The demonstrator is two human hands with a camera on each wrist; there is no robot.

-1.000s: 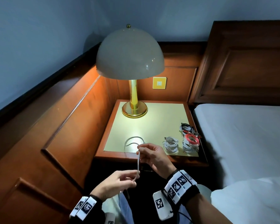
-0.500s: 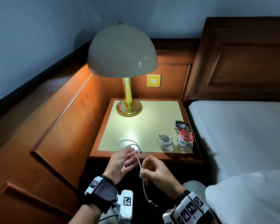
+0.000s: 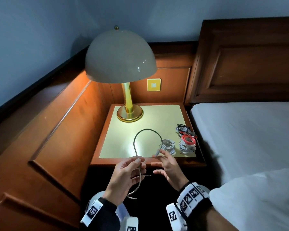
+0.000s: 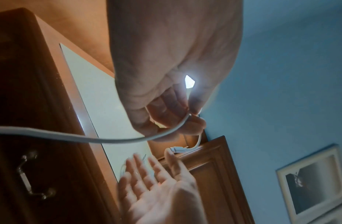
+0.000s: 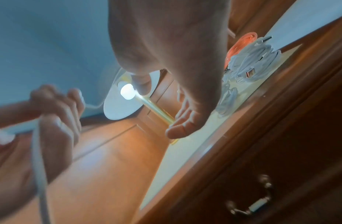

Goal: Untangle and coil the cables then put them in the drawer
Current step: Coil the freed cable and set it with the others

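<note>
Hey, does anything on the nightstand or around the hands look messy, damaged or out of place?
Nothing stands out. Coiled cables sit bundled at the nightstand's right edge and the lamp stands upright. The left hand pinches one loose cable, its plug at the open right hand.

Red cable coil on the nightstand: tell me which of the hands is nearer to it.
Right. The right hand hovers open just in front of and left of the red cable coil; the left hand is farther left, pinching the loose white cable.

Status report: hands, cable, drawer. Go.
Left hand pinches cable; right hand open, fingertip at its plug. One loop up. Coils on nightstand. Drawer shut.
</note>
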